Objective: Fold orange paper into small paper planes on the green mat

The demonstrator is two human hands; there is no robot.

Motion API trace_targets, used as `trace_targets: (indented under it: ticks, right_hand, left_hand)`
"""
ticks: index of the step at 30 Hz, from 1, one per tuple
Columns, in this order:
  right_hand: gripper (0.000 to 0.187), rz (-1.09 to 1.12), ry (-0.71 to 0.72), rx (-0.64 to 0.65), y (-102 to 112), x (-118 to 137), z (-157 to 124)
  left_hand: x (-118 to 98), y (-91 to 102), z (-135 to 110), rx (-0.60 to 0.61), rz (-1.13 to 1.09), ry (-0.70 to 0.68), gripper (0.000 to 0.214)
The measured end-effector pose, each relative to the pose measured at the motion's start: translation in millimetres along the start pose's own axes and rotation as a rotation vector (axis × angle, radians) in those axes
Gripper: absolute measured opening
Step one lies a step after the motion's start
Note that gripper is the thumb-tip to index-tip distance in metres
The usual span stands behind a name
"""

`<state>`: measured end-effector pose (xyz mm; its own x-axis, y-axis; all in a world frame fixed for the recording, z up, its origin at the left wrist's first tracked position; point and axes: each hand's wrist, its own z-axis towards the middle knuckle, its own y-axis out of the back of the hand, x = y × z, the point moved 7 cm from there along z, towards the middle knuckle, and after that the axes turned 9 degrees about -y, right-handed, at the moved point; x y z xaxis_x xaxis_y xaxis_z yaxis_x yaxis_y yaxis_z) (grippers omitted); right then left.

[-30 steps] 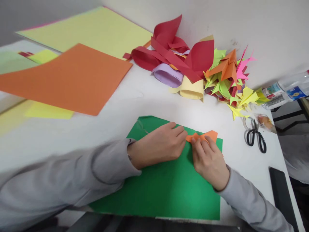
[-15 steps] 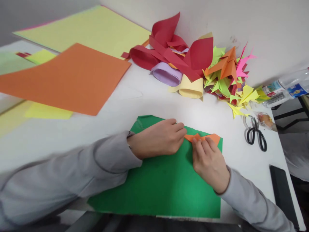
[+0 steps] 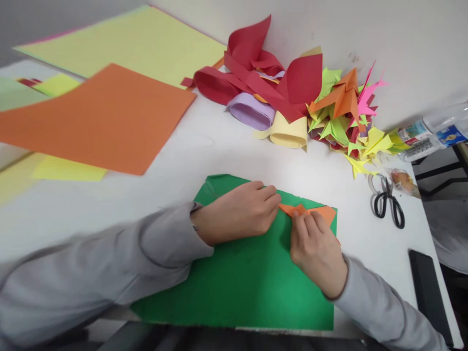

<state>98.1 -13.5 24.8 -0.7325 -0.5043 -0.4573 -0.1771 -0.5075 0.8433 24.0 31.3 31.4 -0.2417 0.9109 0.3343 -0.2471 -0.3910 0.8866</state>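
A folded piece of orange paper [image 3: 321, 213] lies over the far right part of a green sheet [image 3: 234, 287]. My right hand [image 3: 317, 248] pinches its middle between thumb and fingers. At the paper's pointed left tip, my left hand [image 3: 243, 209] is closed with fingers curled, gripping that tip. The hands hide parts of the fold, and the left fingertips are out of sight behind the knuckles.
Black-handled scissors [image 3: 388, 207] and a black phone [image 3: 430, 292] lie on the right. Folded paper figures [image 3: 340, 109] and red paper loops [image 3: 266, 73] are piled along the wall. Left are a large orange sheet [image 3: 106, 122] and yellow sheets [image 3: 146, 39]. A plastic bottle [image 3: 435, 131] lies far right.
The orange paper's right end has spread slightly outward, and a bit of orange now shows beside my right wrist. Both hands keep nearly the same place and grip.
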Motion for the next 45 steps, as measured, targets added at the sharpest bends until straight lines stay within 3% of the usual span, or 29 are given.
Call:
trace_targets:
  ticks: [10, 24, 36, 41, 45]
  right_hand:
    - [0.03, -0.032, 0.009, 0.027, -3, 2, -3]
    - [0.031, -0.01, 0.019, 0.029, -4, 1, -3]
    - [0.026, 0.017, 0.02, 0.063, -5, 1, -6]
    - [0.027, -0.02, 0.03, 0.078, -6, 1, -6]
    - [0.031, -0.045, 0.011, 0.061, -2, 3, -3]
  left_hand:
    - [5, -8.4, -4, 0.019, -0.073, 0.046, 0.02]
    - [-2, 0.0, -1, -0.027, -0.051, -0.061, 0.028]
    - [17, -5.8, -11, 0.128, -0.108, -0.049, 0.022]
    - [14, -1.5, -11, 0.008, -0.048, 0.039, 0.023]
    - [-16, 4.6, -3, -0.097, -0.073, 0.152, 0.025]
